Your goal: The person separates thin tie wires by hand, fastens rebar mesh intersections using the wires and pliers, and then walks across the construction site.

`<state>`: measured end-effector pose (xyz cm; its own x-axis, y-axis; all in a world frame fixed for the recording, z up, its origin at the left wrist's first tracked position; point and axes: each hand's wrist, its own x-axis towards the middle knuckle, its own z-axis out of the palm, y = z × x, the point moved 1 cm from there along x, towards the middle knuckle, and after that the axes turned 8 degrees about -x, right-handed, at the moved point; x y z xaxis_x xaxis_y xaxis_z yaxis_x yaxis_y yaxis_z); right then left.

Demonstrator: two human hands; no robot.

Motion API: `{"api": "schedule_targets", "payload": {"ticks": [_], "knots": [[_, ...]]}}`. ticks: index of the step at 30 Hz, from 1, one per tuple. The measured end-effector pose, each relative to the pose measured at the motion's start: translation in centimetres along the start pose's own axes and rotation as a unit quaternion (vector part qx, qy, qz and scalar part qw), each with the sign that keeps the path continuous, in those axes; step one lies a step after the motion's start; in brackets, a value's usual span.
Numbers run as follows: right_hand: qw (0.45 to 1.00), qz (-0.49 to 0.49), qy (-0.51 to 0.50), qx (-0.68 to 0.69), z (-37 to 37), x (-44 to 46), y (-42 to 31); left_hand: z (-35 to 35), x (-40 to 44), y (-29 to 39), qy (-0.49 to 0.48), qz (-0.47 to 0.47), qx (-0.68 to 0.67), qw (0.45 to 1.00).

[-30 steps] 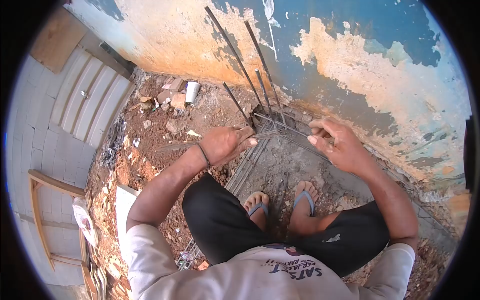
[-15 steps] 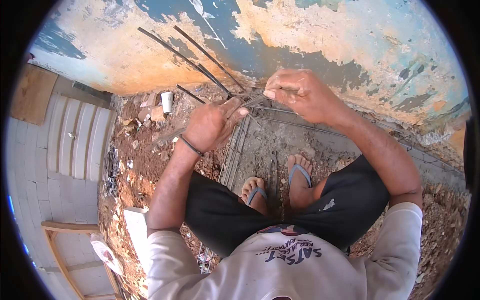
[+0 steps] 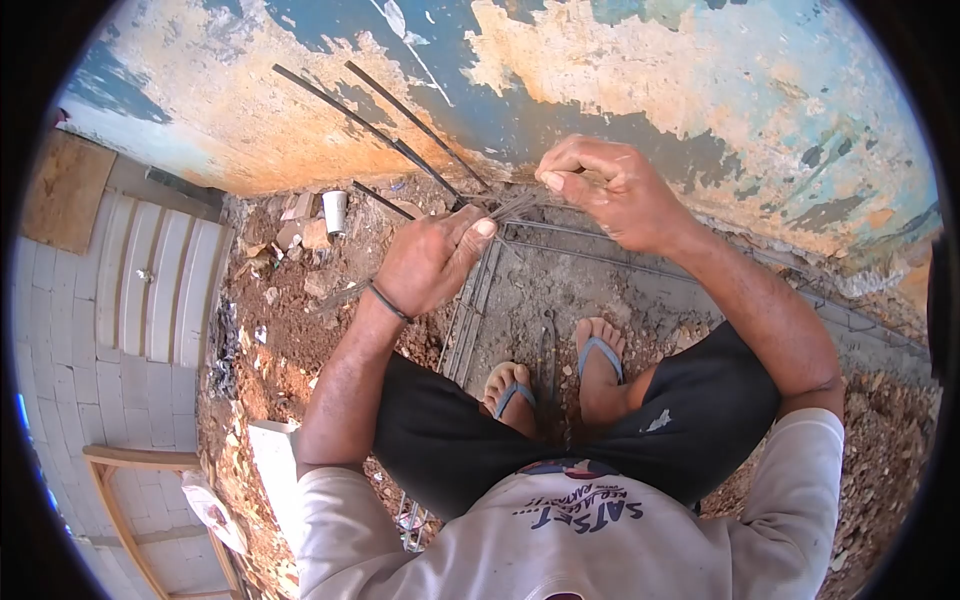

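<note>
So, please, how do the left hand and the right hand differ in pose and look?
The left hand is closed around a bundle of thin wires; the right hand brings thumb and finger together near the wire ends. The left hand has a dark band at its wrist; the right hand has none. Both are gloveless.

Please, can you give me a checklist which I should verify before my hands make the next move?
1. Left hand has a grip on the wire bundle: ok, fingers closed around it.
2. Right hand holds a single strand: cannot tell, too fine to see.
3. Left hand clear of the steel bars: cannot tell, they converge beside its fingers.
4. Toes covered: not ok, flip-flops leave them bare.
</note>
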<state>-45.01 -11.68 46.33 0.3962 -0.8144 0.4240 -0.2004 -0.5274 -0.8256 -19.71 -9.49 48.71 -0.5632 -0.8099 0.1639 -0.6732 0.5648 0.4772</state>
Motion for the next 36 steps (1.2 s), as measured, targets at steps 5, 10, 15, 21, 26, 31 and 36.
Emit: {"api": "schedule_targets", "payload": {"ticks": [5, 10, 15, 21, 26, 31, 36], "knots": [[0.999, 0.036, -0.007, -0.015, -0.3, 0.0, 0.2, 0.1, 0.1, 0.5, -0.012, -0.033, 0.013, 0.999], [1.0, 0.024, -0.005, -0.001, -0.4, 0.1, 0.4, 0.4, 0.0, 0.5, 0.031, -0.004, 0.016, 0.999], [0.995, 0.089, -0.036, 0.025, -0.4, -0.2, -0.1, 0.2, 0.0, 1.1, 0.02, -0.017, 0.029, 0.999], [0.996, 0.042, -0.011, 0.083, -0.6, -0.2, 0.1, 0.6, 0.3, 1.2, 0.032, -0.006, 0.035, 0.999], [0.986, 0.047, 0.031, 0.154, -1.9, -0.1, -1.0, 0.8, 0.5, 0.9, 0.05, -0.017, 0.02, 0.998], [0.964, 0.05, 0.088, 0.245, -5.3, -0.3, -0.6, 0.6, 0.6, 0.2, 0.018, -0.034, 0.008, 0.999], [0.909, 0.015, 0.243, 0.338, -10.9, -2.0, -0.2, 1.4, 0.4, -1.3, 0.053, 0.001, -0.002, 0.999]]}}
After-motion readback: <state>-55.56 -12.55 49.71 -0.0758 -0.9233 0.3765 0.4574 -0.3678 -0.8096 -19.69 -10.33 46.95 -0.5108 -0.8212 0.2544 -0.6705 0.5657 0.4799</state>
